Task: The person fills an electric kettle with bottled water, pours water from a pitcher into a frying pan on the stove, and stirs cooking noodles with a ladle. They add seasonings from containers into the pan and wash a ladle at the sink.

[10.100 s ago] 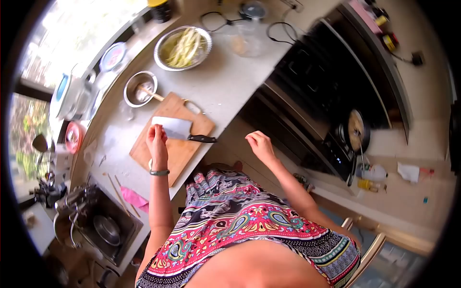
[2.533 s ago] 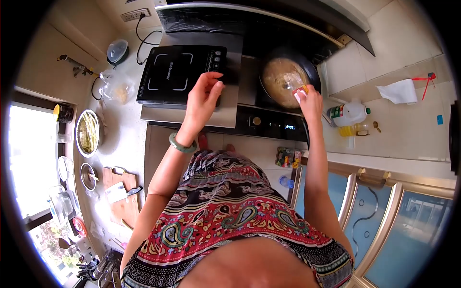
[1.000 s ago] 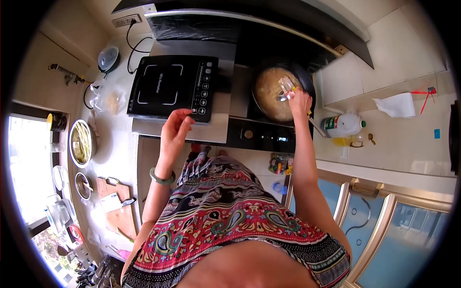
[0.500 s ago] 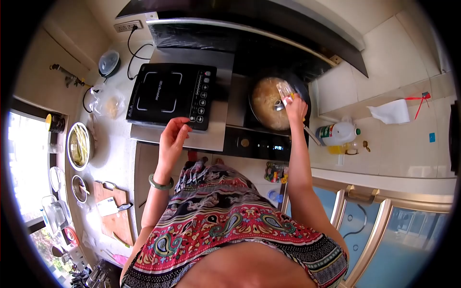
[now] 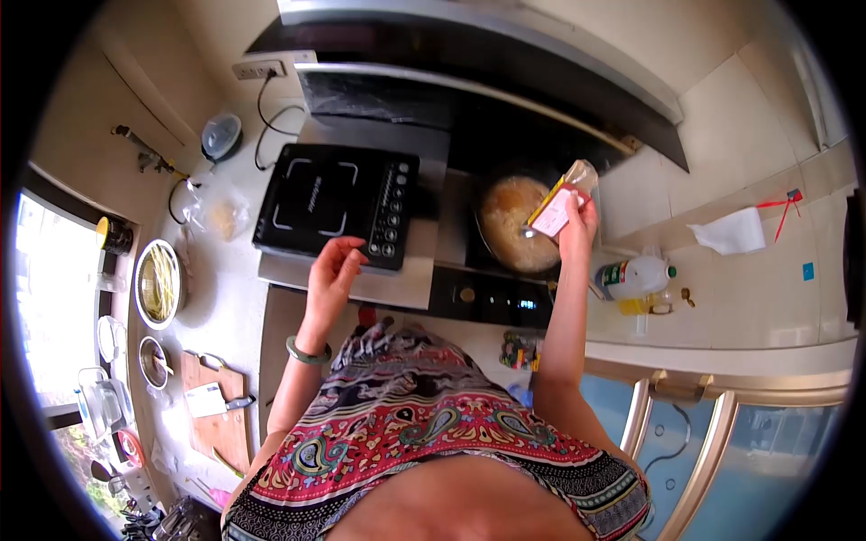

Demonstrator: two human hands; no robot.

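Note:
My right hand (image 5: 578, 225) grips a clear plastic packet (image 5: 561, 206) with a white, red and yellow printed label. The packet is tilted above the right part of a round pan (image 5: 516, 216). Pale brown food shows in the pan, seemingly through a glass lid with a metal knob (image 5: 528, 232) at its middle. My left hand (image 5: 336, 270) holds nothing; its fingers are loosely bent and apart. It hovers by the front edge of a black induction cooker (image 5: 316, 194), close to the control buttons.
On the left counter are a bowl of green strips (image 5: 158, 281), a small bowl (image 5: 155, 362), and a cutting board (image 5: 230, 442) carrying a cleaver (image 5: 206, 401). A plastic bag (image 5: 216, 216) lies farther back. A large bottle (image 5: 631, 278) and an oil bottle (image 5: 645, 303) stand right of the pan.
The packet has been lifted off the pan and turned so its printed label faces me. My left hand stays by the cooker's edge. The whole view has shifted slightly.

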